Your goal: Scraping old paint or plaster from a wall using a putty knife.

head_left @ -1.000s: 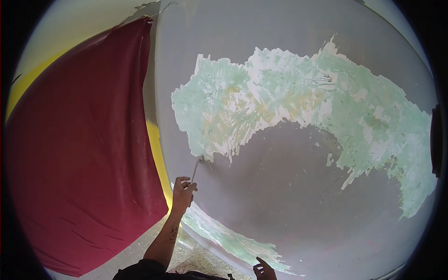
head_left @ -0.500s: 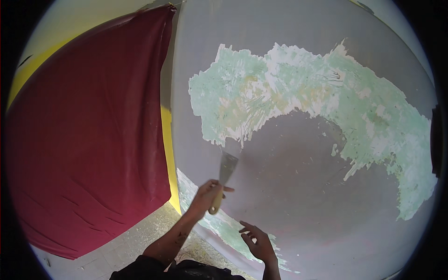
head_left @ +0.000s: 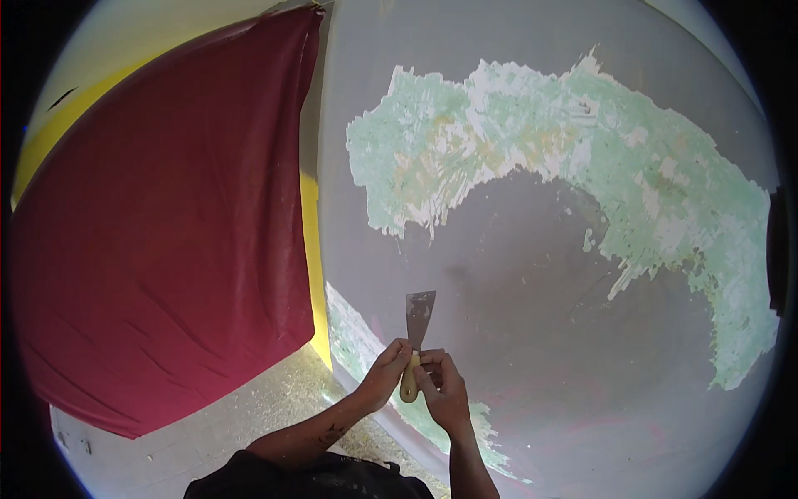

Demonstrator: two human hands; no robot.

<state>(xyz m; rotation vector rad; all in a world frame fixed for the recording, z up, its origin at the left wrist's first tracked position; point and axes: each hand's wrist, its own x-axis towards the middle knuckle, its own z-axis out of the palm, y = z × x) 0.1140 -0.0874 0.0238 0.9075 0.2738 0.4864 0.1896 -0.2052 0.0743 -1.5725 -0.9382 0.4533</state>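
Note:
A putty knife (head_left: 421, 314) points up and away from me, its metal blade flecked with pale bits and its light handle hanging below. On the left side of that handle, my left hand (head_left: 385, 376) is closed around its upper part. My right hand (head_left: 445, 391) has its thumb and fingers closed on the handle from the other side. Beyond the blade stands the grey wall (head_left: 532, 274), and the blade looks apart from the scraped patch. That large, ragged patch (head_left: 490, 108) shows pale green, white and yellowish layers, arching across the upper wall and down its right side.
At the left hangs a dark red cloth (head_left: 183, 233), with a yellow strip (head_left: 311, 249) along its edge. Low on the wall is another scraped green patch (head_left: 353, 337). Flakes and crumbs litter the floor (head_left: 291, 387). A dark object (head_left: 778, 249) sits at the right rim.
My right hand has come up and left, from open beside the wall onto the putty knife's handle. The knife has shifted slightly right and lower, away from the patch's lower edge. The view has shifted slightly.

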